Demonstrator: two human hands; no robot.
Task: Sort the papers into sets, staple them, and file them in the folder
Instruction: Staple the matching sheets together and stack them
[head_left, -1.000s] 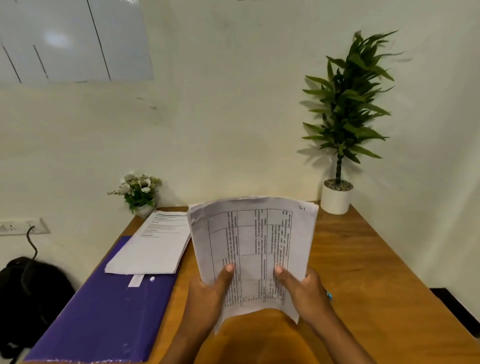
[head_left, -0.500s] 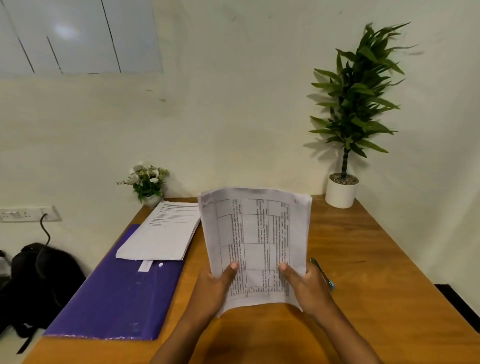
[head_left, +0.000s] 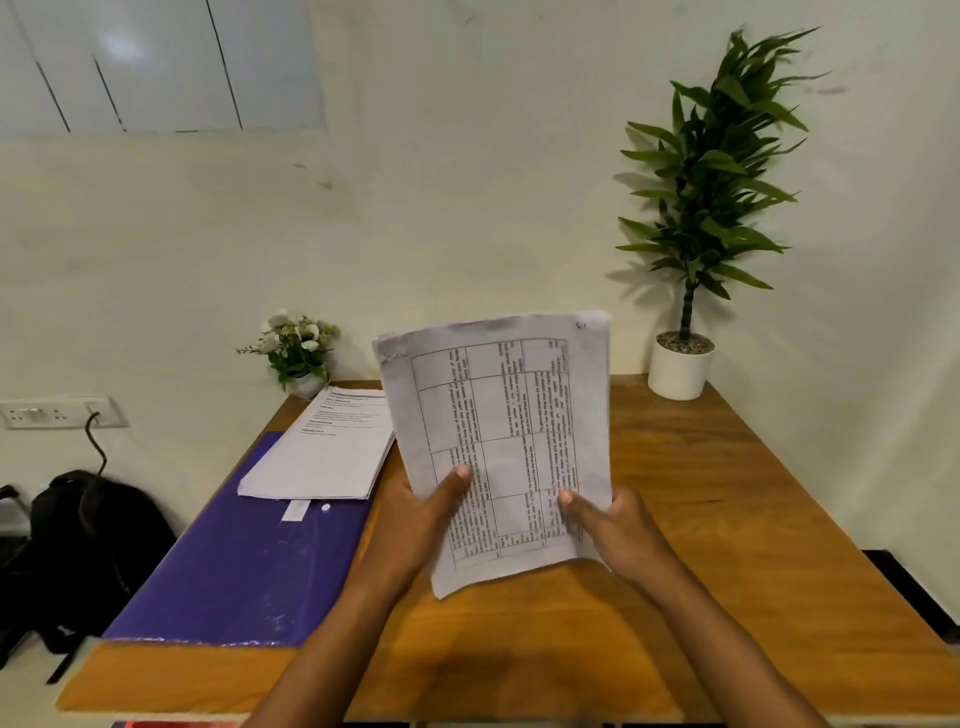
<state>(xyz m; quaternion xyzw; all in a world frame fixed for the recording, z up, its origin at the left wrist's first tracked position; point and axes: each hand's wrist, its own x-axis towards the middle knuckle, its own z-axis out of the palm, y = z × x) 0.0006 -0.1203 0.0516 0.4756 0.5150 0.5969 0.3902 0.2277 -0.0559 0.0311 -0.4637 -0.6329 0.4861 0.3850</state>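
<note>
Both hands hold a sheaf of printed papers (head_left: 498, 415) upright above the middle of the wooden table (head_left: 727, 493); its front page shows a sideways table of text. My left hand (head_left: 421, 514) grips the lower left edge, thumb on the front. My right hand (head_left: 613, 525) grips the lower right edge the same way. A purple folder (head_left: 239, 571) lies flat on the table's left side. A second stack of white papers (head_left: 327, 452) rests on the folder's far end. No stapler shows.
A small white flower pot (head_left: 298, 353) stands at the table's back left corner. A tall green plant in a white pot (head_left: 680, 364) stands at the back right. A black backpack (head_left: 83, 540) sits on the floor at left, under a wall socket (head_left: 52, 413).
The view has tilted down and pulled back, so more of the table's near edge shows. Both hands keep the same grip on the sheaf, now held a little more upright.
</note>
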